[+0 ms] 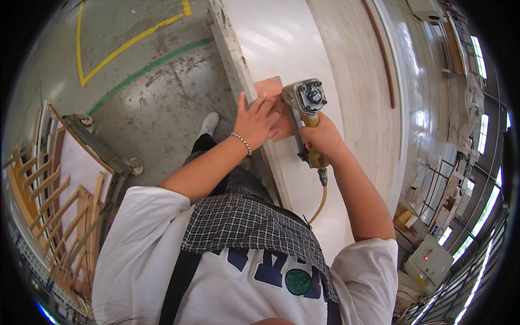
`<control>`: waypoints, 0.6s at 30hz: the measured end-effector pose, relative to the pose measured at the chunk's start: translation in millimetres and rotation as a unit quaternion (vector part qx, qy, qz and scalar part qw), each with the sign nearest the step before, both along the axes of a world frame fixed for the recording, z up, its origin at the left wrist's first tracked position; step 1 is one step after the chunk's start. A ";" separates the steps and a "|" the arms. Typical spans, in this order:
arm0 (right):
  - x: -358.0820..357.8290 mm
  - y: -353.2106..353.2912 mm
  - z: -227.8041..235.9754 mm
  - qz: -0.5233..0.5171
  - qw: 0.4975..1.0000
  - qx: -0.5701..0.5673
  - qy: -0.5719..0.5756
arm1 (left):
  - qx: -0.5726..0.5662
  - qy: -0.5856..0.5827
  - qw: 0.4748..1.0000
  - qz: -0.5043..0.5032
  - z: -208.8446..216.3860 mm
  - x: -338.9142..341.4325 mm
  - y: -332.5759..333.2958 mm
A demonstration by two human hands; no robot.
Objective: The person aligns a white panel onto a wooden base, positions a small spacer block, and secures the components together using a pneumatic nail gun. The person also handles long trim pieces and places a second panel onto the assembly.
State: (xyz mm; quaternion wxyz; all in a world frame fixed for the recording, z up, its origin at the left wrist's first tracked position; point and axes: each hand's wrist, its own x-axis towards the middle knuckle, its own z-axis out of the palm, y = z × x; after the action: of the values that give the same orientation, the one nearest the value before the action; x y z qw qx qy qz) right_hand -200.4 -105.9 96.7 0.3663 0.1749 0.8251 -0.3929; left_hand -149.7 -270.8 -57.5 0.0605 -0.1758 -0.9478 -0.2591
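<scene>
My right hand [324, 135] grips the yellow handle of a pneumatic staple gun [307, 97], its worn metal head pointing away from me. A yellow air hose [322, 206] runs from the handle's end back toward my body. Beside the gun, my left hand [255, 118] lies with its fingers spread on a thin orange-pink sheet [268, 85]. That sheet rests at the left edge of a long white panel [281, 38]; part of it is hidden under my fingers. The gun's nose is close to the sheet, but I cannot tell whether it touches.
Right of the white panel lie a pale wood-grained board [360, 81] and a narrow brown strip [383, 51]. A wheeled cart [89, 146] with wooden frames stands at the left. The grey floor [162, 81] has yellow and green lines. A control box [429, 261] is at the lower right.
</scene>
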 end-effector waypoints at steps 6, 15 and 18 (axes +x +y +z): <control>53.5 33.8 0.2 -0.004 1.000 -0.016 -0.011 | 0.004 0.014 1.000 0.003 0.0 53.2 32.8; 142.8 87.4 2.7 0.002 1.000 -0.002 -0.014 | 0.008 0.019 1.000 0.001 0.7 141.5 85.5; 173.9 106.2 4.5 -0.013 1.000 0.003 -0.016 | 0.016 0.011 1.000 -0.011 0.0 170.5 104.3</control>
State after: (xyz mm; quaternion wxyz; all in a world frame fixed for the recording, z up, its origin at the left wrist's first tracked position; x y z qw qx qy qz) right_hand -26.5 0.3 101.1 0.3741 0.1934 0.8176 -0.3926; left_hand 20.8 -166.5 -57.4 0.0710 -0.1879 -0.9409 -0.2726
